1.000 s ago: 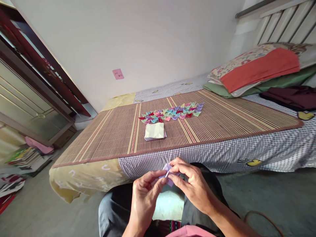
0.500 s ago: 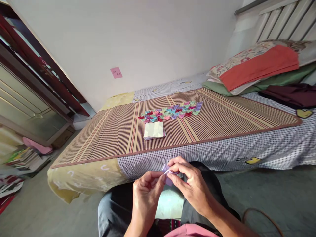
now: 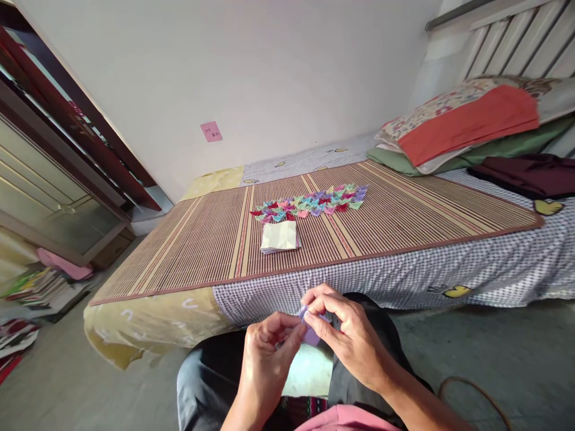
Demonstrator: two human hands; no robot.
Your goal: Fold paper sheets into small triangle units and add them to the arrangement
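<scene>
Above my lap, both hands pinch a small piece of folded purple paper (image 3: 311, 336). My left hand (image 3: 269, 353) grips its left edge between thumb and fingertips. From the right, my right hand (image 3: 344, 329) closes thumb and fingers on the paper's upper part, which they partly cover. On the mat beyond lies a stack of creased paper sheets (image 3: 279, 236), pale cream on top. Just behind the stack are rows of small folded paper pieces (image 3: 314, 202) in red, purple, green, pink and blue.
A striped mat (image 3: 202, 245) covers much of the bed. Pillows (image 3: 471, 123) and a dark maroon cloth (image 3: 525, 173) lie at the right. A pink note (image 3: 211, 131) is on the wall. Books and papers (image 3: 40, 287) are piled at far left, and a cable (image 3: 476, 386) lies on the floor.
The purple paper has turned slightly between my fingers, with its lower part now showing further right. The white edge at the pinch shows less. Both hands stay nearly in place.
</scene>
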